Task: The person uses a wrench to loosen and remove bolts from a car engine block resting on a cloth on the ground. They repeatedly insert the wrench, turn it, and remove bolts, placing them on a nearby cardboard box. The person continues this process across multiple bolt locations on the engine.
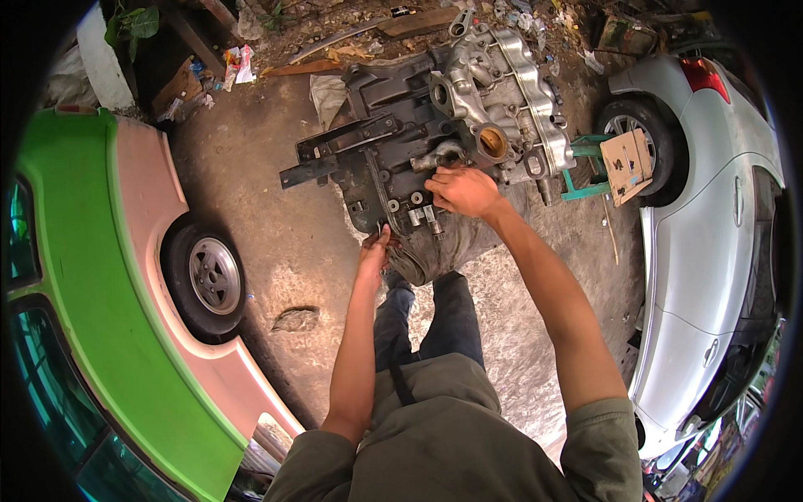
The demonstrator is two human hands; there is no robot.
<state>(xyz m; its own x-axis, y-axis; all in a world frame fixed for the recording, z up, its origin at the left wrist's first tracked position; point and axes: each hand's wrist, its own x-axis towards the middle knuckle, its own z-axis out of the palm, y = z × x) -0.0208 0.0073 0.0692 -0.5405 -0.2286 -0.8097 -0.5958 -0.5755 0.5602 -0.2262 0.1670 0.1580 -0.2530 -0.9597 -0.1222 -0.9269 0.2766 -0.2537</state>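
In front of me stands a car engine [351, 159], a dark block with a silver cast-metal manifold and cover [514, 100] on its right part. My right hand [462, 191] is on the block just below a curved metal pipe fitting [439, 156]. Its fingers are curled, and whatever they pinch is hidden beneath them. At the block's near left corner is my left hand [376, 248], thumb and fingers closed at the edge; what they grip is too small to name. Between the hands, small metal fittings [427, 219] stick up from the block.
A green and pink car [125, 209] is at the left, a silver car [703, 234] at the right. Beside the silver car's wheel stands a green stool [590, 171] with a cardboard piece [627, 167] leaning on it. Litter and wood planks [418, 23] lie along the far edge.
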